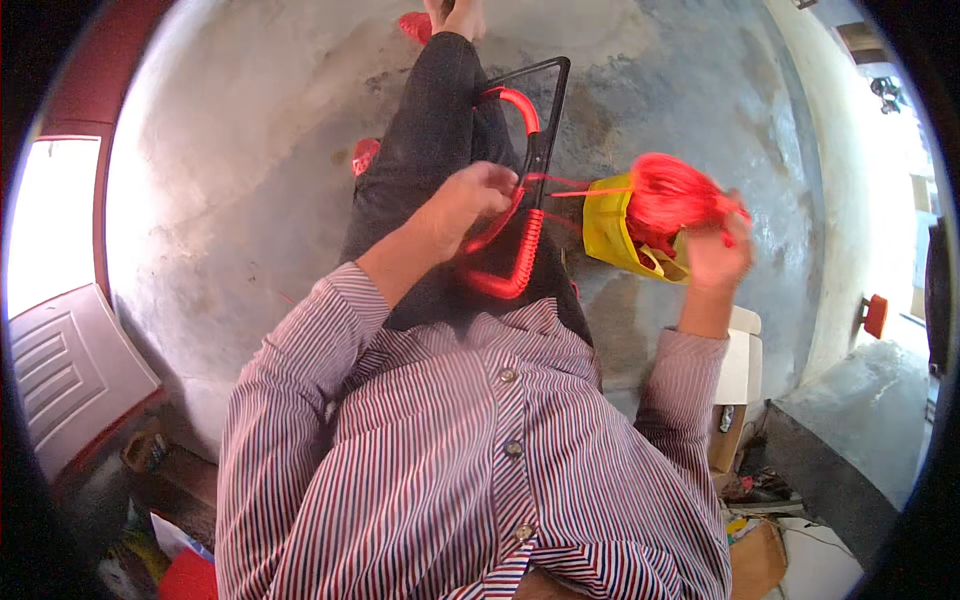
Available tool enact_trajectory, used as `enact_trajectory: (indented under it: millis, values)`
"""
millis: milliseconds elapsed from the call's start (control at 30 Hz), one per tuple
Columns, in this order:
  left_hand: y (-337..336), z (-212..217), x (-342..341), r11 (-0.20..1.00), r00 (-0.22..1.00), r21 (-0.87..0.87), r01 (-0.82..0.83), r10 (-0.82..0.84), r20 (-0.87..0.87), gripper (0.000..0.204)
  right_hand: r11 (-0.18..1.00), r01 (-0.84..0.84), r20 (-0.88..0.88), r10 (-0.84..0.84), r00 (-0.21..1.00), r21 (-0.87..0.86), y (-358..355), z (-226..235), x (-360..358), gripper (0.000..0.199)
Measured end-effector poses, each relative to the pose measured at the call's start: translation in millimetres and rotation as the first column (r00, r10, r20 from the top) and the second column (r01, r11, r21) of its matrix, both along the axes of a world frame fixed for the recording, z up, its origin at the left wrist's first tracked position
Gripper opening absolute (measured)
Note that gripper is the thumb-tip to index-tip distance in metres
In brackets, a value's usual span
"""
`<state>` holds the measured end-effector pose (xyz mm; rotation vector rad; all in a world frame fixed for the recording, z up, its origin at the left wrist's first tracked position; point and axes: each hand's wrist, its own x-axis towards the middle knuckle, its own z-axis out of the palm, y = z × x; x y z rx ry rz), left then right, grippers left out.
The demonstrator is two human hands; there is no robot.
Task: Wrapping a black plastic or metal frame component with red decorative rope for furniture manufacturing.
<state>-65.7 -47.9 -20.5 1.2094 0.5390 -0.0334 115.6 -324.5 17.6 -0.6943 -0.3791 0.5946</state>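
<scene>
A black frame (560, 95) with rounded corners lies across my lap. Red cord (527, 252) is coiled tightly round its near right part, and smooth red covers its near corner and a far curved piece. My left hand (470, 205) is closed, its fingertips pressed together beside the middle of the frame; what they pinch is hidden. A loose red strand hangs just under that hand. Out to the right, my right hand (718, 258) grips a thick bundle of red cord (672, 188), blurred by motion. Red strands stretch from the bundle to the frame.
Under the bundle stands a yellow container (608, 228) with red material inside. Small red heaps (365, 155) lie on the grey floor (250, 190) beyond my legs. An open cardboard box (738, 360) is by my right elbow, and a low grey ledge (850, 420) runs along the right.
</scene>
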Motion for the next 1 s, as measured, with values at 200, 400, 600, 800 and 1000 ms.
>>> enact_trajectory:
  millis: [200,400,600,800,1000]
  values:
    - [-11,-17,-2,0.937,0.994,-0.335,0.099,-0.108,-0.008,0.020,0.906,0.409,-0.057,-0.416,0.907,-0.106,-59,21,10,0.024]
    - [-9,-19,-1,0.929,0.988,-0.342,0.140,-0.156,-0.018,0.019,0.790,0.067,-0.063,-0.133,0.989,-0.609,39,-7,-58,0.017]
    - [-21,-10,-5,0.956,0.999,-0.291,-0.044,0.034,-0.041,0.023,0.638,0.004,0.139,0.162,0.977,-0.770,94,-11,-97,0.018]
    - [-20,0,-9,0.744,0.962,0.650,-0.153,-0.038,0.269,0.026,0.646,-0.107,-0.131,0.012,0.991,-0.756,106,-13,-90,0.021]
    - [-16,13,-2,0.742,0.940,0.666,-0.077,-0.167,0.296,0.012,0.732,0.025,-0.058,-0.089,0.994,-0.681,96,-9,-96,0.016]
